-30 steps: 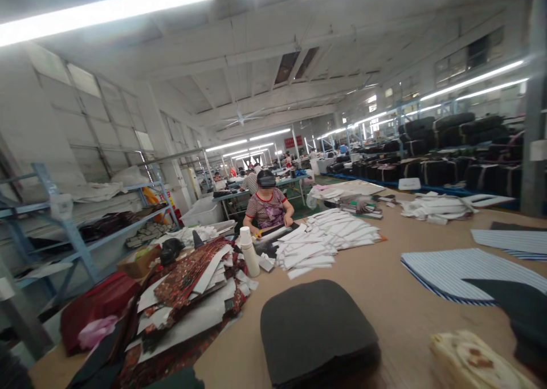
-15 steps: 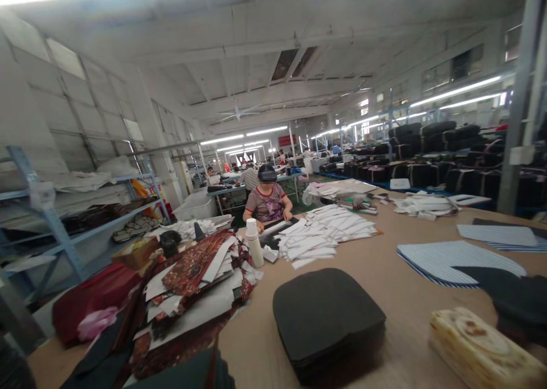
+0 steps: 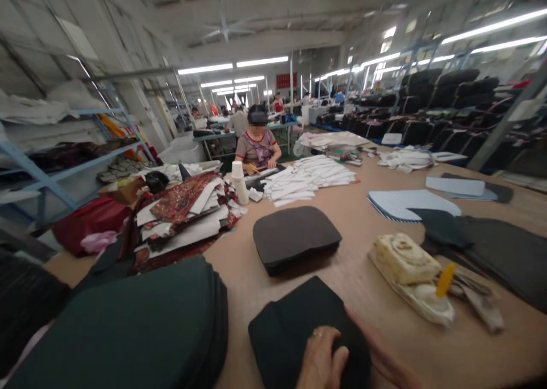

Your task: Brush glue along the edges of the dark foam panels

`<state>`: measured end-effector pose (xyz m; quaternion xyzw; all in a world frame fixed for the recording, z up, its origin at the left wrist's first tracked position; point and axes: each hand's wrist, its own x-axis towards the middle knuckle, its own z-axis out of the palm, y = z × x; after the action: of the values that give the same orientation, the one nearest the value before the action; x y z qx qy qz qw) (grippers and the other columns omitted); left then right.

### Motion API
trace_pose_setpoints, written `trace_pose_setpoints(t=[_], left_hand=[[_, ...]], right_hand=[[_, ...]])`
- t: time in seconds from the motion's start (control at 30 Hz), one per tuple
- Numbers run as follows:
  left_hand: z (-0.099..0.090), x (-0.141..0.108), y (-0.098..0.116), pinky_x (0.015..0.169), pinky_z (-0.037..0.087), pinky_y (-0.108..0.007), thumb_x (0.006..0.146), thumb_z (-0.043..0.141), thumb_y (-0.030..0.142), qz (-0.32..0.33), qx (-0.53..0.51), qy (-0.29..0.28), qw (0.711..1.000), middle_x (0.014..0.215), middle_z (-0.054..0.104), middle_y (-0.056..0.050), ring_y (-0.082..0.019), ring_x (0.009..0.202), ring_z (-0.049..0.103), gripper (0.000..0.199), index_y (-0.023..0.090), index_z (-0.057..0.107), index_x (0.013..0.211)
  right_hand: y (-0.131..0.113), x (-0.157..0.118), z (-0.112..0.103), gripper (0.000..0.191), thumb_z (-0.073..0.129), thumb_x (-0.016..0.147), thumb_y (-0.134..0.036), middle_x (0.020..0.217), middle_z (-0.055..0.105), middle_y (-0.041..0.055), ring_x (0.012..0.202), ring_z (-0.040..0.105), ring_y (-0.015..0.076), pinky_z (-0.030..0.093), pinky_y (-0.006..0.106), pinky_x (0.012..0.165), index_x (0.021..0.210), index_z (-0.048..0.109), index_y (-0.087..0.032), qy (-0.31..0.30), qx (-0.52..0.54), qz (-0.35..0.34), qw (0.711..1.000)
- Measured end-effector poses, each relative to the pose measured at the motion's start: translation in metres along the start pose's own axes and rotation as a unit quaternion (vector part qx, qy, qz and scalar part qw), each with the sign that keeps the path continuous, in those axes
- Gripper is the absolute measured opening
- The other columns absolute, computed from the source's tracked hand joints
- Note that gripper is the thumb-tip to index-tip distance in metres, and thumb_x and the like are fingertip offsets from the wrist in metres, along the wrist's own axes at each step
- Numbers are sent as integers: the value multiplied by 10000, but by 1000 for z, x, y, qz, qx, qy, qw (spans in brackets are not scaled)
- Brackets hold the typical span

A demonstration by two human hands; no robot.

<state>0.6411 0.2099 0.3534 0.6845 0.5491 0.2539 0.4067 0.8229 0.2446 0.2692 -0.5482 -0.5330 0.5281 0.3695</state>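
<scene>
A folded dark fabric piece (image 3: 294, 326) lies near the front edge of the view. On top of it my left hand (image 3: 321, 357), with a ring on one finger, has its fingers curled and closed on the cloth. My right hand (image 3: 380, 346), somewhat blurred, grips the right edge of the same piece, its fingers partly hidden by it. Just beyond is a stack of dark rounded panels (image 3: 294, 235). At the left front sits a bigger stack of dark green panels (image 3: 128, 320).
A yellowed tape-wrapped block (image 3: 401, 258) with an orange tip stands at right, near striped fabric (image 3: 410, 203) and dark cloth. White strips (image 3: 307, 175), a cream bottle (image 3: 240, 184) and patterned scraps (image 3: 188, 198) lie farther back. A person sits across the table.
The view has tilted down and shows more of the near table. Both my hands and the folded dark piece have come into sight at the bottom.
</scene>
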Motion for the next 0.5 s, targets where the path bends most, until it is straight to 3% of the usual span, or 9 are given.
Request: trace_pose_setpoints(t=[0.03, 0.1, 0.23, 0.33, 0.5], left_hand=[[6, -6, -20, 1016, 351, -375, 848, 418, 316, -5, 4, -2, 1000, 1217, 549, -108, -211, 1149, 475, 349, 171, 536, 1143], [9, -23, -61, 1067, 285, -420, 857, 363, 310, -55, 48, 65, 995, 1321, 463, -122, -228, 1252, 376, 405, 154, 491, 1208], [-2, -47, -120, 1055, 291, -467, 832, 375, 294, -118, 170, 180, 962, 1337, 440, -148, -274, 1282, 328, 443, 115, 490, 1222], [-2, -50, -134, 1035, 309, -472, 811, 417, 293, -144, 216, 223, 940, 1346, 412, -194, -314, 1280, 314, 493, 61, 458, 1244], [8, -34, -122, 1018, 291, -505, 799, 443, 264, -175, 245, 224, 927, 1350, 413, -184, -348, 1289, 268, 483, 93, 456, 1251]], right_hand=[[-5, 0, -1, 593, 447, 751, -589, 1113, 628, 138, 1065, 560, 289, 460, 405, 888, 1085, 614, -129, -22, 52, 58, 997], [-9, 7, 1, 496, 567, 708, -462, 1056, 656, 131, 966, 613, 284, 488, 400, 845, 1067, 610, -123, -43, 80, 99, 991], [14, 28, -1, 354, 585, 645, -358, 948, 693, 106, 897, 632, 281, 484, 397, 843, 915, 658, -139, 71, -19, 61, 995], [38, 33, -23, 393, 522, 665, -394, 994, 679, 116, 977, 602, 291, 447, 407, 897, 934, 646, -136, 111, -45, 74, 990], [58, 20, -74, 481, 484, 662, -445, 992, 670, 163, 977, 600, 321, 446, 440, 889, 969, 612, -97, 155, -84, 116, 977]])
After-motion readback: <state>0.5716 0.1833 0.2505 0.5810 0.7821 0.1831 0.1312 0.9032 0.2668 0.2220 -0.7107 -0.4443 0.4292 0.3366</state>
